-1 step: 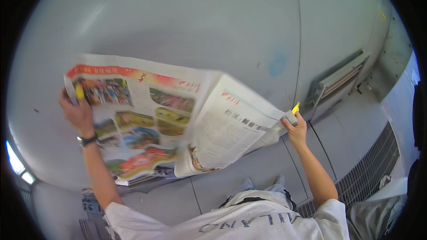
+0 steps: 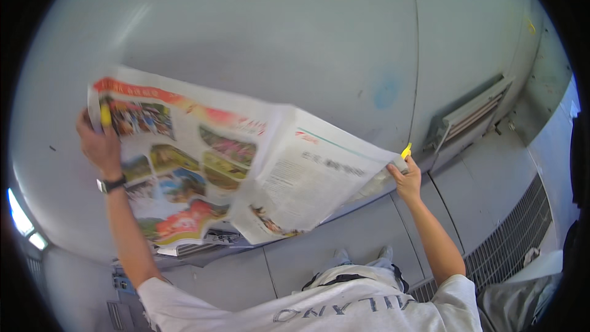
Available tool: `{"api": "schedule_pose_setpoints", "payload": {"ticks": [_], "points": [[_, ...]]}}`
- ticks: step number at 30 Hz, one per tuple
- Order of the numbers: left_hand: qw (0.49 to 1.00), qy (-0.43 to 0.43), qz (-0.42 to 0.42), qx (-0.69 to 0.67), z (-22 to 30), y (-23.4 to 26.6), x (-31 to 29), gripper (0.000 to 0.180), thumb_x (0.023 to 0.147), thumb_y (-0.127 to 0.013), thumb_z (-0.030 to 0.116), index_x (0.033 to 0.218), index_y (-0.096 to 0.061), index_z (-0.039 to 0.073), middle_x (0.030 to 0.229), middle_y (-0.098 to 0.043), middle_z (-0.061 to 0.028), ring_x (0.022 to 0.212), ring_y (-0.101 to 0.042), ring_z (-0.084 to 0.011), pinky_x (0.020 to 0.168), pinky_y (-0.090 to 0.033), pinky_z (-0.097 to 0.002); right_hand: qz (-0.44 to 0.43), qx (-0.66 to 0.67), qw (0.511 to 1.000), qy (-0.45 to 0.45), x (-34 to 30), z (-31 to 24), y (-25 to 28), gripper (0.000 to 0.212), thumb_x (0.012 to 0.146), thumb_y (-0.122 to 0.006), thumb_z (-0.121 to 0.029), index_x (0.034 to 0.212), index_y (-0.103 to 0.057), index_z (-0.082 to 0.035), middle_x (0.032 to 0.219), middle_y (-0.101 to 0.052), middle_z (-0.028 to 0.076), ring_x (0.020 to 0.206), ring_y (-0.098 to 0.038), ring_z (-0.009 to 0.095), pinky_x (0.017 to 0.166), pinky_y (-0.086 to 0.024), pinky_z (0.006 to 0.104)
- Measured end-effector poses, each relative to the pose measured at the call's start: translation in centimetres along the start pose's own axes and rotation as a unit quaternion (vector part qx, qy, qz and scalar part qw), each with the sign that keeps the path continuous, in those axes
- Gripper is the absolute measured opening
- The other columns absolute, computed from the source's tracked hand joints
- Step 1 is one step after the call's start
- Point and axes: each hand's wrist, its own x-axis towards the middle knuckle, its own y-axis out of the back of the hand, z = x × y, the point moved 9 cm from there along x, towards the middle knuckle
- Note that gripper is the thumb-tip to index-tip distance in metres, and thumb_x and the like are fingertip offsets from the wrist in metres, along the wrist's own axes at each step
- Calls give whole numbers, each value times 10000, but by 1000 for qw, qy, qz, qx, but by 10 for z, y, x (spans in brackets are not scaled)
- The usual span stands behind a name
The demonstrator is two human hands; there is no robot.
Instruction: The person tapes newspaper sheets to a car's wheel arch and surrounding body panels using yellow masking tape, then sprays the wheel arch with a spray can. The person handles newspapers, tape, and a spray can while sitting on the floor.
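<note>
A large newspaper sheet (image 2: pixel 184 154) is stretched out between my two hands in front of a grey panel, creased down its middle. Colour photos and a red-orange band fill its left page; the right page is mostly text. My left hand (image 2: pixel 101 144) grips the upper left edge, beside a small yellow strip (image 2: pixel 106 114) whose kind I cannot make out. My right hand (image 2: pixel 407 178) pinches the right corner, with another small yellow piece (image 2: pixel 406 150) sticking up at the fingertips. The lower part of the sheet hangs loose and is blurred by motion.
The big grey panel (image 2: pixel 276 31) curves behind the paper, with a faint blue smudge (image 2: pixel 386 89). A louvred metal fixture (image 2: pixel 473 110) juts out at right. Floor grating (image 2: pixel 513 237) runs at lower right, near a grey cloth-like heap (image 2: pixel 522 295). My feet stand on the floor below.
My left hand has shifted slightly left and up with the newspaper's edge. The sheet looks tauter and its crease has moved a little left. My right hand has barely moved.
</note>
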Motion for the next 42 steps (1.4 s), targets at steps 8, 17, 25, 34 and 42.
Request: {"api": "schedule_pose_setpoints", "payload": {"ticks": [8, 17, 25, 34, 42], "points": [[973, -184, 78, 120, 62, 15, 74, 445, 934, -703, 236, 1353, -572, 164, 1184, -683, -71, 1077, -666, -334, 887, -524, -447, 75, -216, 958, 172, 15, -82, -39, 386, 920, -725, -109, 1294, -646, -62, 1156, -547, 139, 1039, -597, 291, 890, -508, 375], [944, -273, -114, -145, 158, -22, -4, 402, 748, -664, 14, 1139, -641, 104, 1133, -614, -110, 1106, -574, -336, 990, -446, -442, -108, -206, 713, 662, -65, -385, -291, 345, 800, -691, 15, 1108, -738, -131, 969, -605, 76, 851, -653, 274, 657, -549, 390], [844, -162, -329, -392, 129, -45, 26, 486, 853, -752, 58, 1328, -653, 62, 1188, -704, -97, 1127, -634, -250, 1009, -487, -375, -204, -302, 693, 622, -24, -401, -366, 245, 812, -677, -76, 1052, -693, -118, 1044, -595, 54, 1035, -630, 247, 804, -559, 380], [889, -105, -191, -403, 112, -61, 33, 191, 859, -724, 25, 1042, -687, 67, 946, -719, -47, 897, -661, -255, 870, -490, -375, -143, -273, 727, 613, -23, -403, -358, 480, 802, -740, -48, 1265, -677, -156, 986, -581, 55, 908, -653, 256, 719, -555, 381], [962, -82, 136, -223, 45, -26, 160, 180, 878, -680, 14, 1050, -682, 64, 984, -717, -97, 871, -691, -292, 764, -542, -390, -2, -353, 758, 549, 0, -373, -320, 715, 824, -663, -18, 1506, -561, -210, 836, -540, 42, 710, -615, 224, 541, -507, 361]]}}
